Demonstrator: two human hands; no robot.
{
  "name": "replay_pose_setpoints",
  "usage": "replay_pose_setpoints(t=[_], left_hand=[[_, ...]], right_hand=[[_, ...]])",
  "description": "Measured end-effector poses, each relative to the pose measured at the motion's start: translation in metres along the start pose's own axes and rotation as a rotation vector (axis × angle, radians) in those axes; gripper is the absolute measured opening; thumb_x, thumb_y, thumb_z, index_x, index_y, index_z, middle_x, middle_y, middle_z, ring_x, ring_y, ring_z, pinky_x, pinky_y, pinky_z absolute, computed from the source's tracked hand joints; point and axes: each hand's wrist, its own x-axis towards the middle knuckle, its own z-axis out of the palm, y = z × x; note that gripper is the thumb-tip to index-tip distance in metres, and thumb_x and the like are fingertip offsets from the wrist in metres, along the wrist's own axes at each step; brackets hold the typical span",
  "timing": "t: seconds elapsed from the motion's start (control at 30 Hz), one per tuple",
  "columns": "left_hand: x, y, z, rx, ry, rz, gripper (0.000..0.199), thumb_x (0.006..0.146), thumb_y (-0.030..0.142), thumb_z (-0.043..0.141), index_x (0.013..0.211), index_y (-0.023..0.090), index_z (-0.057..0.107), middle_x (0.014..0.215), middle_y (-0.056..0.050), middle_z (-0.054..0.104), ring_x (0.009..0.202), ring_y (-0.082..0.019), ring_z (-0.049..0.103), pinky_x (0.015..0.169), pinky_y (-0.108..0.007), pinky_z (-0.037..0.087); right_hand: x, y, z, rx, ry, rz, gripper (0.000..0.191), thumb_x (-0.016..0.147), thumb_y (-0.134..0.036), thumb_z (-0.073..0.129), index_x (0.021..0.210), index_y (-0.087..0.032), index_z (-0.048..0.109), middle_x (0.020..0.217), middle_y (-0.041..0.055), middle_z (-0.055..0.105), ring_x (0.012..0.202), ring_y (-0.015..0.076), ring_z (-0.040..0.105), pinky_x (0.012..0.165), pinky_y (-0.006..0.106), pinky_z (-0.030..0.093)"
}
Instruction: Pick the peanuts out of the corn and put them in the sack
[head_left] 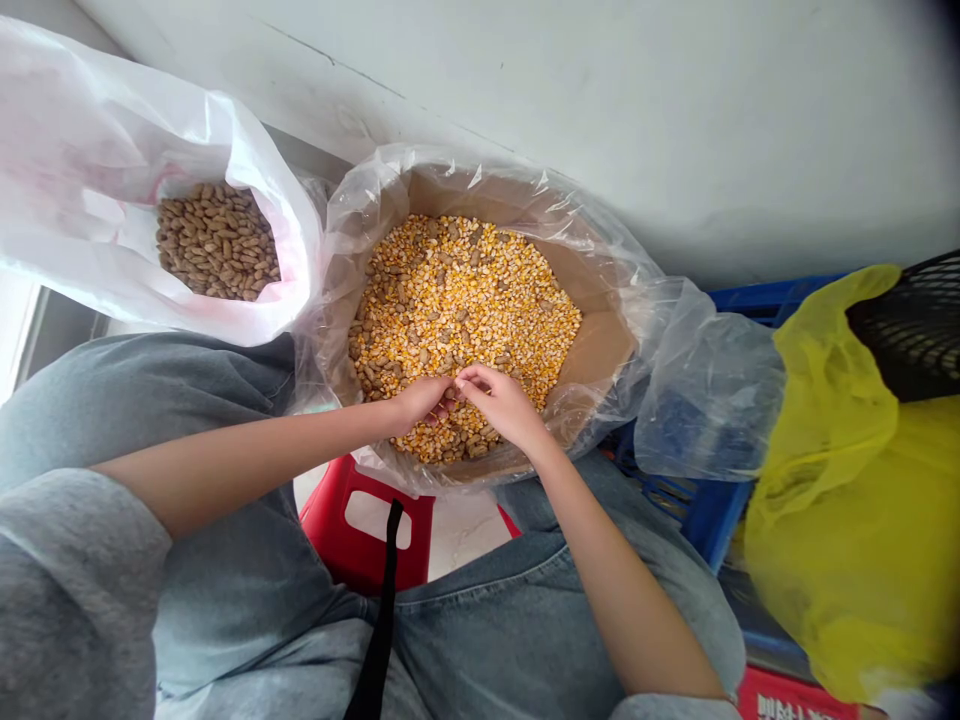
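My left hand (426, 402) and my right hand (502, 402) meet fingertip to fingertip over a clear plastic-lined cardboard box (600, 350). The left fingers are curled closed, and the right thumb and forefinger pinch together against them. What sits between the fingertips is too small and hidden to make out. Below them lies a heap of yellow and white corn kernels (480, 300), with unshelled peanuts (471, 440) scattered through it. To the left, a white plastic bag (296, 235) leans open with a pile of unshelled peanuts (217, 240) inside.
A white wall (600, 90) rises behind the box. At right stand a blue crate (712, 520), a yellow plastic bag (840, 500) and a black mesh basket (919, 320). A red stool (337, 530) is under the box, between my knees. A black strap (386, 590) hangs in front.
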Motion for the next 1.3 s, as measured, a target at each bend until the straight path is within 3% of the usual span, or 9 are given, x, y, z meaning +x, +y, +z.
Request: replay_pose_setpoints(t=[0.17,0.33,0.87,1.3], left_hand=[[-0.002,0.002,0.001,0.035,-0.015,-0.023,0.018,0.068,0.029,0.039,0.062,0.016,0.049,0.059,0.0,0.047,0.048,-0.008,0.037,0.044,-0.021,0.027],[-0.003,0.001,0.0,0.044,0.001,-0.014,0.016,0.067,0.028,0.04,0.064,0.016,0.05,0.063,-0.001,0.05,0.051,-0.009,0.041,0.046,-0.021,0.031],[-0.002,0.0,0.001,0.051,0.02,-0.012,0.015,0.066,0.028,0.043,0.068,0.017,0.052,0.065,-0.001,0.053,0.052,-0.01,0.043,0.046,-0.021,0.031],[-0.002,0.0,0.002,0.055,0.013,0.005,0.015,0.066,0.028,0.043,0.067,0.017,0.053,0.063,-0.001,0.051,0.052,-0.009,0.043,0.046,-0.021,0.031]], right_hand=[[-0.001,0.01,-0.002,-0.561,0.06,0.142,0.021,0.078,-0.032,0.038,0.092,-0.021,0.05,0.088,0.0039,0.058,0.078,0.0179,0.054,0.066,0.028,0.039],[-0.003,0.024,0.008,-0.844,-0.124,0.197,0.03,0.075,-0.029,0.044,0.103,-0.019,0.045,0.098,0.0095,0.054,0.087,0.0233,0.052,0.066,0.031,0.04],[-0.003,0.027,0.019,-0.914,-0.191,0.182,0.027,0.079,-0.012,0.032,0.1,-0.018,0.047,0.095,0.0116,0.056,0.087,0.022,0.054,0.068,0.032,0.04],[0.002,0.022,0.011,-0.775,-0.114,0.133,0.018,0.077,-0.026,0.04,0.09,-0.02,0.051,0.09,0.0065,0.059,0.079,0.0192,0.055,0.063,0.027,0.039]])
